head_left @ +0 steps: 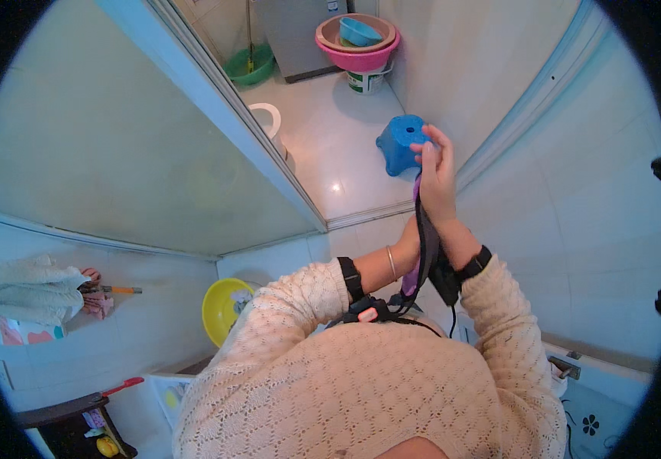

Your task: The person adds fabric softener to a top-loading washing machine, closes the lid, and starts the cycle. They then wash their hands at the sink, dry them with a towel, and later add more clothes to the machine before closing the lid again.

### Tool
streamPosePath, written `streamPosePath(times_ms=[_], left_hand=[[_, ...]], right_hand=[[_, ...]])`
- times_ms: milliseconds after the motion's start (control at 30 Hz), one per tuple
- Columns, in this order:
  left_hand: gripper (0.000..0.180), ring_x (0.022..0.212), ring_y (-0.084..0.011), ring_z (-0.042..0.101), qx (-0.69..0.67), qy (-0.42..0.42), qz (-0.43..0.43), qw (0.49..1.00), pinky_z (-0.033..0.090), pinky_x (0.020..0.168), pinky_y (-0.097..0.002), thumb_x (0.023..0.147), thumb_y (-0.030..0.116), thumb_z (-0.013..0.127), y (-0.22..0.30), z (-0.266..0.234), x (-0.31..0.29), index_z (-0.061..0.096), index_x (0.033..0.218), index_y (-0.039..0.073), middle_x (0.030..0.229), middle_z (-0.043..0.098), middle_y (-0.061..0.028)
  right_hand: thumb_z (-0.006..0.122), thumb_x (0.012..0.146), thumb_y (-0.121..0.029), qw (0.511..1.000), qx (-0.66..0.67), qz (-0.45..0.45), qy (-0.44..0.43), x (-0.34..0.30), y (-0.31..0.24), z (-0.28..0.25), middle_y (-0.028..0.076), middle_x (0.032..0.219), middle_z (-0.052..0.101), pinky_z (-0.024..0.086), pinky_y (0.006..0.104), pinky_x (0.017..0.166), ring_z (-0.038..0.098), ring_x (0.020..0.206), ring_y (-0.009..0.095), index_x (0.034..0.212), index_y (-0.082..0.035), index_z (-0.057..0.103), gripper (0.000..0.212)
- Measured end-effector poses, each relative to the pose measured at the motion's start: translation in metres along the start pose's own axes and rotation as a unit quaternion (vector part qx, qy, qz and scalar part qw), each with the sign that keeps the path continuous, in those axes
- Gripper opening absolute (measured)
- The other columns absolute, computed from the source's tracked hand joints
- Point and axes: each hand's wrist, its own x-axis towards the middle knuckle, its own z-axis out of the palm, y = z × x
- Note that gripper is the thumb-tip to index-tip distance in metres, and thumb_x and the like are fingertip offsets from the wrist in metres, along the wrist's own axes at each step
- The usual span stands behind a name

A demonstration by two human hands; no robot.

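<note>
My right hand (439, 172) is raised in front of my chest, with its thumb and loosely bent fingers apart. Nothing shows between those fingers. Behind the right wrist, my left hand (410, 245) reaches across with a thin bangle (391, 262) on its wrist; its fingers are hidden. A black and purple strap (424, 233) hangs between the two hands, passing in front of the left hand. Below it a black device with a cable (443, 281) lies close to my right wrist. Black bands circle both sleeve cuffs. Just beyond the right fingertips, a blue plastic stool (403, 141) stands on the floor.
A frosted sliding door (154, 145) fills the left, its track (368, 216) crossing the floor ahead. Stacked basins (357, 52) rest on a bucket (365, 82) farther back. A yellow basin (219, 310) and a cloth (35, 291) are left; a white sink (613, 409) is right.
</note>
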Motion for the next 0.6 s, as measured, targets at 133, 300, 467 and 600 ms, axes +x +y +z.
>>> streamPosePath(times_ms=[133,300,467,600], left_hand=[[0.035,0.103,-0.0212,0.056,0.107,-0.038,0.057,0.992,0.046,0.09,-0.0336,0.098,0.021,0.045,-0.015,0.011,-0.008,0.051,0.124,-0.002,0.115,0.059,-0.0112],[0.05,0.106,-0.0291,0.056,0.255,0.223,0.194,0.921,0.04,0.097,-0.0413,0.098,0.033,0.044,0.0,0.037,0.03,0.043,0.131,-0.005,0.12,0.057,-0.0178],[0.048,0.108,-0.0348,0.057,0.26,0.223,0.309,0.887,0.044,0.091,-0.0416,0.097,0.037,0.043,0.025,-0.084,0.092,0.047,0.128,0.0,0.12,0.057,-0.0199],[0.04,0.09,-0.0262,0.061,-0.136,-0.116,0.024,0.984,0.053,0.076,-0.0393,0.096,0.042,0.041,0.078,-0.121,0.06,0.056,0.11,0.007,0.101,0.06,-0.0153]], right_hand=[[0.056,0.09,-0.014,0.818,-0.48,-0.315,0.021,0.038,0.044,-0.046,0.011,0.126,0.051,0.046,0.0388,0.087,0.058,0.104,0.024,0.125,-0.005,0.049,0.037],[0.044,0.092,-0.027,0.834,-0.529,-0.104,-0.119,-0.011,0.111,-0.074,0.015,0.152,0.021,0.016,0.0528,0.113,0.015,0.14,0.039,0.144,-0.013,0.031,0.055],[0.052,0.086,-0.019,0.702,-0.653,-0.21,-0.192,-0.035,0.067,-0.021,0.017,0.146,0.031,0.023,0.0511,0.111,0.026,0.136,0.038,0.126,-0.002,0.051,0.044],[0.054,0.088,-0.008,0.95,-0.159,-0.039,-0.265,-0.037,0.005,-0.008,0.014,0.121,0.053,0.04,0.0471,0.101,0.047,0.12,0.029,0.102,0.001,0.057,0.017]])
